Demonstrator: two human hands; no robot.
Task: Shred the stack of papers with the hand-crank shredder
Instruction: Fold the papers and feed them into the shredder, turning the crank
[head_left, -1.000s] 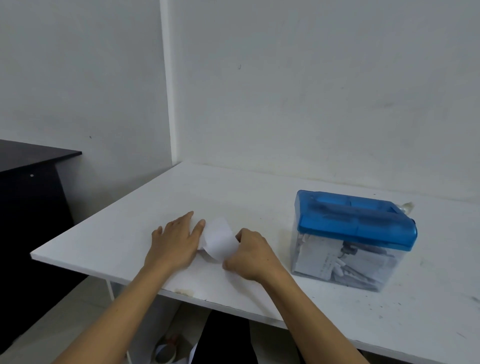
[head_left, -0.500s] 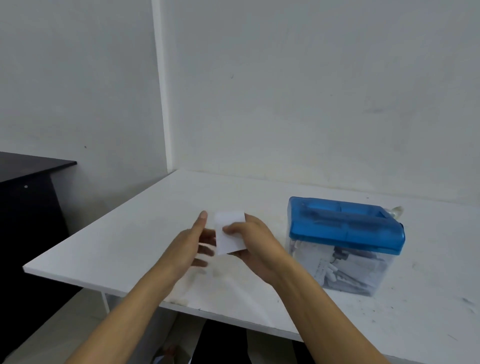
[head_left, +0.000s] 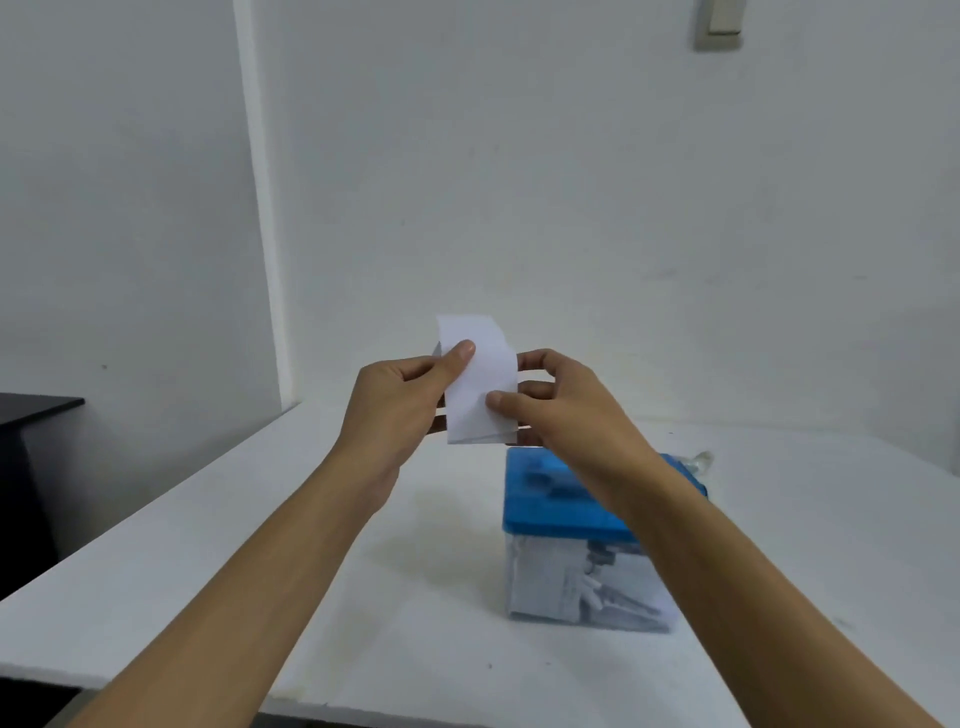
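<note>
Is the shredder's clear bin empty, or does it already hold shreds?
Not empty: white paper pieces fill much of the shredder's clear bin under its blue lid.

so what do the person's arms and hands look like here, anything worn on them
Nothing is worn: the left hand and right hand are bare, no gloves, rings or watch visible. Both forearms are uncovered down to the bottom edge of the picture, with no sleeve in view.

The shredder stands on the bench, toward its right half and near the front edge; shredded scraps lie inside its bin. Above the bench, the paper is held upright between the left hand and the right hand, above and just left of the shredder; a wall corner rises behind the bench's left end; a switch plate sits high on the wall, right.
</note>
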